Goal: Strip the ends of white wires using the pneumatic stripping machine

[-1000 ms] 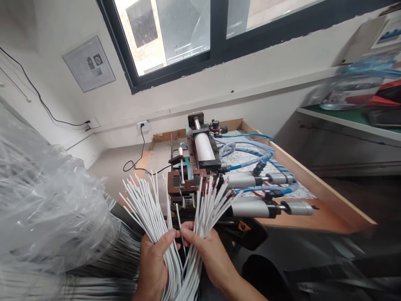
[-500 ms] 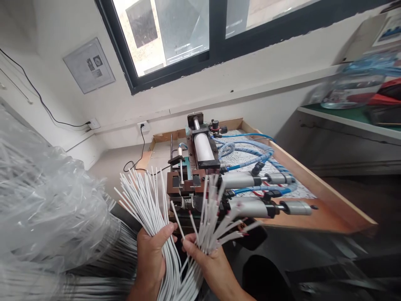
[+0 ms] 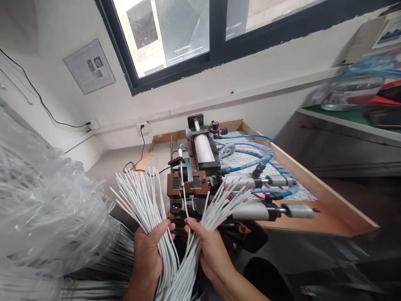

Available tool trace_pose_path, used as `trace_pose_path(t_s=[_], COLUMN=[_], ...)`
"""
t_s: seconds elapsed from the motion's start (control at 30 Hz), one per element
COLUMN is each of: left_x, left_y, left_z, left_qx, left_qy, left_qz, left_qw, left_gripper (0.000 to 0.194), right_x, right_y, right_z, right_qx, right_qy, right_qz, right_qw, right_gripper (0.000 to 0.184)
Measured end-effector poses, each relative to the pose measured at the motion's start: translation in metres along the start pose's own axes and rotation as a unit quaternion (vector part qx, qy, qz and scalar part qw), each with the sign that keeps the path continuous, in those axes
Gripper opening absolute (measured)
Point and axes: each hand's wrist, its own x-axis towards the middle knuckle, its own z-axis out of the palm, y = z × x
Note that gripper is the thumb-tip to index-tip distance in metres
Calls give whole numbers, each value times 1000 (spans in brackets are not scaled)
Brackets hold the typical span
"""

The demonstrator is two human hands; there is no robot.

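Note:
My left hand (image 3: 149, 251) is closed around a thick bundle of white cables (image 3: 140, 198), their ends fanned upward. In my right hand (image 3: 208, 251) is a second bundle of white cables (image 3: 224, 205), many with reddish tips. Between thumb and finger of that hand a single white cable (image 3: 186, 202) stands apart, its upper end at the front jaws of a pneumatic machine (image 3: 188, 184). The lower lengths of both bundles meet below my hands. Whether the single cable's tip is inside the jaws is hard to tell.
Grey cylinders (image 3: 250, 210) and blue air hoses (image 3: 263, 156) lie right of the jaws in a wooden-edged tray (image 3: 313, 177). Plastic-wrapped cable stacks (image 3: 46, 209) rise at the left. A shelf (image 3: 347, 117) holding a large clear bottle (image 3: 351, 90) juts out at the right.
The single cable has moved up and right to the machine's jaws in my right hand. The right-hand bundle has tilted further right, and its tips are less smeared. My left hand has barely moved.

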Motion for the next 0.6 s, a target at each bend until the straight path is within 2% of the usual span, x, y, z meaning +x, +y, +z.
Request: trace_pose_path(t_s=[0.2,0.4,0.5,0.6], left_x=[-3,-6,-10,-16], left_y=[0,-8,-16,-24], left_z=[2,-2,-4,-6], left_qx=[4,9,28,48], left_qy=[-8,-26,-52,-106], left_qz=[2,20,13,-2], left_qw=[1000,999,998,993], left_gripper=[18,20,13,14], right_x=[3,-2,-10,-17], right_y=[3,0,-4,-4], right_z=[2,1,1,-3], right_qx=[48,26,10,-13], right_qy=[6,-57,-99,-114], right_qz=[31,41,45,21], right_qw=[998,997,994,993], right_gripper=[12,14,14,16])
